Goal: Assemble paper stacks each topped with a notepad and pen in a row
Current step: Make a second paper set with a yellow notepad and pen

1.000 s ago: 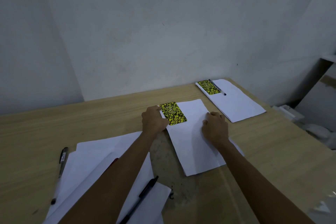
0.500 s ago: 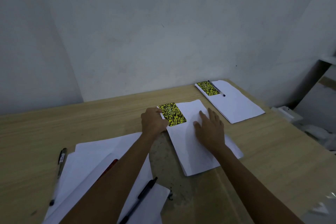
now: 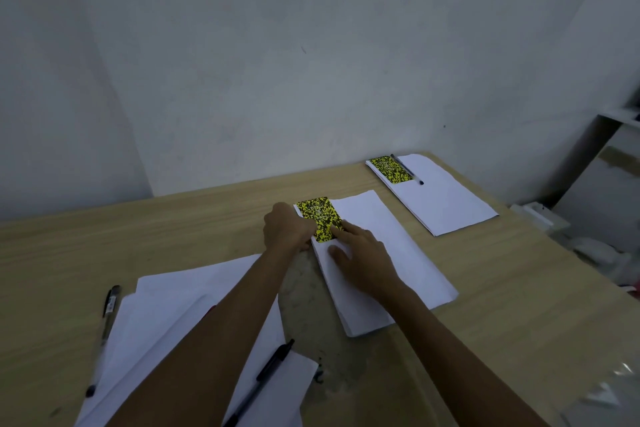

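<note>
small yellow notepad [image 3: 320, 218] at the far left corner of the middle paper stack [image 3: 381, 263], mid tabletop [image 3: 207, 218]. left hand [image 3: 285, 232] fingers curled at its edge, right hand [image 3: 363, 260] fingers flat, apart, on it. light, stiff, probably slippery on paper; best nudged by the edges.

Hands aligning a notepad on a paper stack.
We observed the left hand [image 3: 287, 230] and right hand [image 3: 363, 258] touching the speckled notepad [image 3: 320, 218] atop the middle stack [image 3: 398, 253].
</note>
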